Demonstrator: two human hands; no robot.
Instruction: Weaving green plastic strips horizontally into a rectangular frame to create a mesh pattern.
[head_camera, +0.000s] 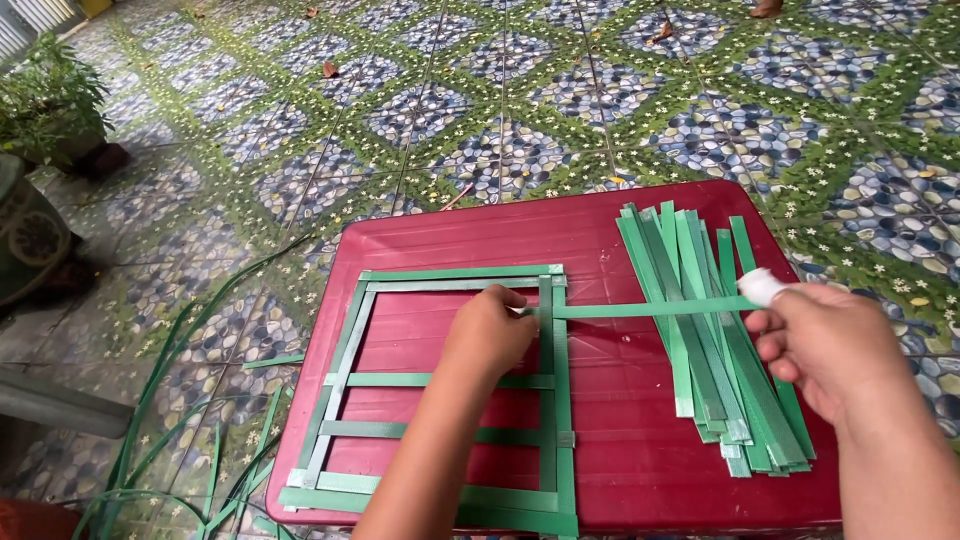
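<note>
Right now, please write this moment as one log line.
left hand: pinches green strip at woven frame | right hand: holds strip's other end | spare strips: piled on red table

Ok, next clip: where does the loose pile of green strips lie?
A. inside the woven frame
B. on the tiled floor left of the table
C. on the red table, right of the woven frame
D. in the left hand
C: the pile of green strips rests on the red table, right of the woven frame, under the right hand.
</note>
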